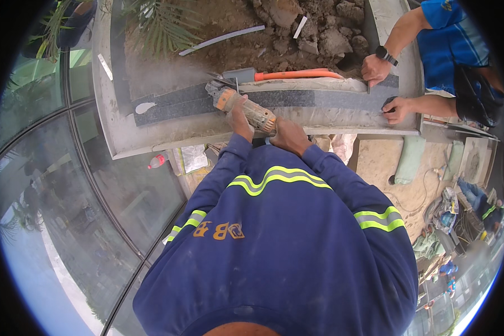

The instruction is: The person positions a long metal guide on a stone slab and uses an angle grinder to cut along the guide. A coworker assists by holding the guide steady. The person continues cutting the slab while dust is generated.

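Observation:
Both my hands grip a dusty orange angle grinder [257, 115] over the planter's ledge. My left hand [239, 119] wraps round its body near the head, and my right hand [290, 136] closes on the rear end. The grinder's head lies at a dark grey stone strip [285, 99] set along the ledge. Pale dust [171, 73] spreads leftward from there, and the disc's contact with the stone is hard to make out. At the right, a co-worker's hand with a watch [375, 69] rests at the strip's end; the co-worker's other hand [396, 110] pinches a small dark piece.
Behind the ledge lie soil and rubble [319, 33], palm fronds [165, 25] and an orange tube [297, 74] with a grey end. Glass panels [67, 185] stand on the left. Below the ledge are a pink-capped bottle [157, 162], a green sack [410, 159] and coiled cables [465, 224].

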### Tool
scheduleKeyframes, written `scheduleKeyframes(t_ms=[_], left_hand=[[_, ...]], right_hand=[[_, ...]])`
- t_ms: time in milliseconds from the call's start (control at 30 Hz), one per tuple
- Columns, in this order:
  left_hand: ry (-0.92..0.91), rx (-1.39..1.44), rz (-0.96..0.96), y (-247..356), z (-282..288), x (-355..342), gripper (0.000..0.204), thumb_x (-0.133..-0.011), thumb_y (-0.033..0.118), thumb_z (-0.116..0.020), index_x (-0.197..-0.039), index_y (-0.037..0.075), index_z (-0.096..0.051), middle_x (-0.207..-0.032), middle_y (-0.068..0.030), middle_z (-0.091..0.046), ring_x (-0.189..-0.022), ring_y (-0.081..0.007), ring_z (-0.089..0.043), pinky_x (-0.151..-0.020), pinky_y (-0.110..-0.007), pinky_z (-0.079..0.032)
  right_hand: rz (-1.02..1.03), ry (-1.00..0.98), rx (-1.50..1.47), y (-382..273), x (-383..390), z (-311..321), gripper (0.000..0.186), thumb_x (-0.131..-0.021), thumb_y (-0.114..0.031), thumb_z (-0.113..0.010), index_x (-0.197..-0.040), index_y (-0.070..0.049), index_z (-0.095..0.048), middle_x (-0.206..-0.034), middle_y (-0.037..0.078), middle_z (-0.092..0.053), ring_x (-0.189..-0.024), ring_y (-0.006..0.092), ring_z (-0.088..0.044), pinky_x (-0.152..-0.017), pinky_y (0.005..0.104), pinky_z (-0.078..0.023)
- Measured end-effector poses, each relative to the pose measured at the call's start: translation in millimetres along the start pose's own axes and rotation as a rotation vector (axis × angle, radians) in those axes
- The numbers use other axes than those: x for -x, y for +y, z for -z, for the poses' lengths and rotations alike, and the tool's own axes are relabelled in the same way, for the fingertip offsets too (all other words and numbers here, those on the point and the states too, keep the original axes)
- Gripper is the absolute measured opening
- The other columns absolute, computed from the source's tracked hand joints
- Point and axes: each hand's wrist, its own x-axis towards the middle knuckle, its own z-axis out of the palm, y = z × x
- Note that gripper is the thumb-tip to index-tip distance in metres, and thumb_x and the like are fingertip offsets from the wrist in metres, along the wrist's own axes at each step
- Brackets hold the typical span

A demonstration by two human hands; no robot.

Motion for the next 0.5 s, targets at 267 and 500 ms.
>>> scheduleKeyframes(t_ms=[267,500], left_hand=[[0.097,0.003,-0.095,7,-11,-3,0.023,-0.082,0.018,-0.078,-0.098,0.005,-0.069,-0.094,-0.0049,-0.064,-0.085,-0.0205,-0.067,-0.078,-0.037,-0.055],[-0.005,-0.053,-0.155,0,-13,16,0.027,-0.084,0.019,-0.076,-0.105,0.004,-0.068,-0.1,-0.0063,-0.064,-0.091,-0.0211,-0.067,-0.083,-0.038,-0.055]], right_hand=[[-0.015,0.007,-0.048,2,-10,-7,0.039,-0.078,-0.019,-0.067,-0.108,0.005,-0.061,-0.096,0.031,-0.071,-0.092,0.0486,-0.069,-0.083,0.0533,-0.054],[0.027,0.03,-0.028,12,-1,-6,0.044,-0.076,-0.02,-0.07,-0.109,0.007,-0.06,-0.095,0.033,-0.07,-0.092,0.0493,-0.069,-0.083,0.0539,-0.054]])
